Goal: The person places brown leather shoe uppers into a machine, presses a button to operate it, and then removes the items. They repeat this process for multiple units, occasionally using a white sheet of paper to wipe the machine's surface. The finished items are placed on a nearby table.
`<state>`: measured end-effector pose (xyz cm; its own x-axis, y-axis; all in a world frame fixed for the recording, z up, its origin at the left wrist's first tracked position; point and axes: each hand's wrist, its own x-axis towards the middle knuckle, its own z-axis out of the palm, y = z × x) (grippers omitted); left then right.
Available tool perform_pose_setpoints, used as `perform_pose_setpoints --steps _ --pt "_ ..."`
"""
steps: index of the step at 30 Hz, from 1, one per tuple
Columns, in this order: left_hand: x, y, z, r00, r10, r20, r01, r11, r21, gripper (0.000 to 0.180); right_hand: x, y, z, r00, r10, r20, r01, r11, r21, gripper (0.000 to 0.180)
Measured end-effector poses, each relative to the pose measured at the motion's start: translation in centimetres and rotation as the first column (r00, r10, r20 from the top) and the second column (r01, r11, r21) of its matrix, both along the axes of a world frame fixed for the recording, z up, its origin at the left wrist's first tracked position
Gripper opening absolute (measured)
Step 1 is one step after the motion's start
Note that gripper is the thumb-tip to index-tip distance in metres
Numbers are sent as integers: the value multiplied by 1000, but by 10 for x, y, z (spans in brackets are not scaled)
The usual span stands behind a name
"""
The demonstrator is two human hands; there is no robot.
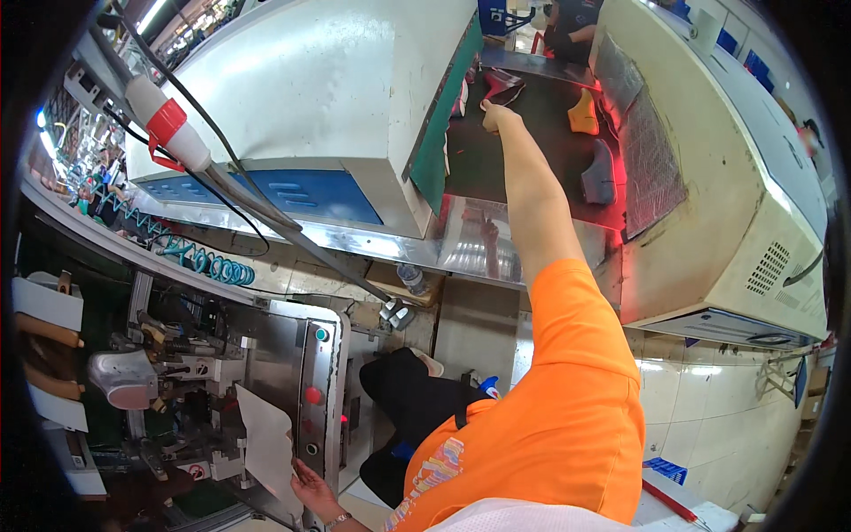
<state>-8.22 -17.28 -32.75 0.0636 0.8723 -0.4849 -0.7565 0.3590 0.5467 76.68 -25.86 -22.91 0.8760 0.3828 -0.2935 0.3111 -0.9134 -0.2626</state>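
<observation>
My right arm stretches over a dark conveyor belt (479, 168) between two pale machine housings. At its far part, my right hand (499, 117) is closed at the near edge of a dark red shoe upper (505, 82); the fingertips are partly hidden. To the right on the belt lie an orange shoe piece (582, 113) and a grey-blue shoe piece (599, 174), both lit by red light. At the lower left, my left hand (315, 490) has its fingers apart beside the edge of a white panel (269, 448). Nothing shows in that hand.
On the left stands a machine with a pad-like form (124, 379) and a control strip with buttons (312, 395). A metal pole with a red-and-white plug (168, 124) crosses above. A plastic bottle (412, 278) stands below the belt. Another person (572, 31) is at the far end.
</observation>
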Motion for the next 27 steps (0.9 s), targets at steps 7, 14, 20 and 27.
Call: perform_pose_setpoints --steps 7,14,20,27 --pt "-3 4 -8 999 -32 39 33 999 -14 41 -6 1 -17 1000 12 18 -13 997 76 70" --pt "4 7 -5 999 -46 22 46 999 -8 41 3 -12 -35 998 -47 -31 48 998 30 71" --pt "6 3 -5 998 -20 65 22 999 -29 39 14 -3 -25 983 5 182 -21 996 85 77" --pt "1 0 -11 998 7 57 -1 995 -95 37 9 5 -14 998 -30 48 27 998 65 71"
